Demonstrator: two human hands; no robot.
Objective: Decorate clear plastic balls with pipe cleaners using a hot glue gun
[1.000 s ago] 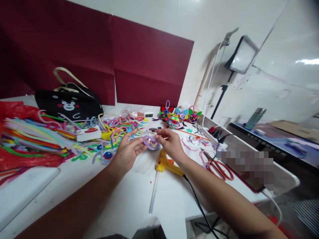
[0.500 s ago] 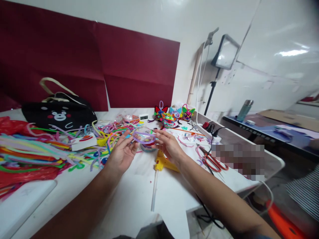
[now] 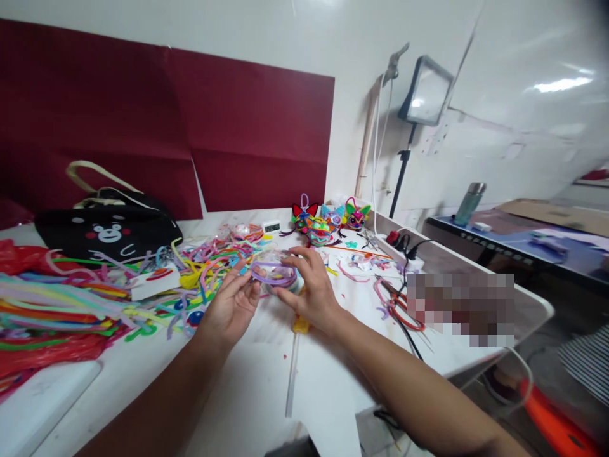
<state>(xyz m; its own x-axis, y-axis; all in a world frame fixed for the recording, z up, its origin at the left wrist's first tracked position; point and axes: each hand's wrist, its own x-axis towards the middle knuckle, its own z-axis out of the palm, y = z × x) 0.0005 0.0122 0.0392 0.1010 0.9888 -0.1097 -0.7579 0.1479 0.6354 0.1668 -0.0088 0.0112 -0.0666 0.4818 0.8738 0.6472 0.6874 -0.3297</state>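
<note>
Both my hands meet over the middle of the white table (image 3: 266, 381). Between them is a clear plastic ball with a purple pipe cleaner ring (image 3: 272, 273) wound round it. My left hand (image 3: 233, 304) touches the ring's left side with its fingertips, fingers partly curled. My right hand (image 3: 309, 289) wraps over the ball's right side, fingers bent round it. A yellow glue gun (image 3: 301, 325) lies just under my right hand, with a clear glue stick (image 3: 291, 374) running toward me.
A heap of coloured pipe cleaners (image 3: 71, 292) covers the table's left. Behind it lies a black bear-face bag (image 3: 109, 231). Finished pipe cleaner animal heads (image 3: 328, 222) stand at the back. Red scissors (image 3: 402, 308) lie to the right, beside cables and a lamp stand (image 3: 404, 171).
My right hand has moved over the ball and closed round its right side, covering the glue gun. The ring has settled lower between the hands. The view has shifted slightly.
</note>
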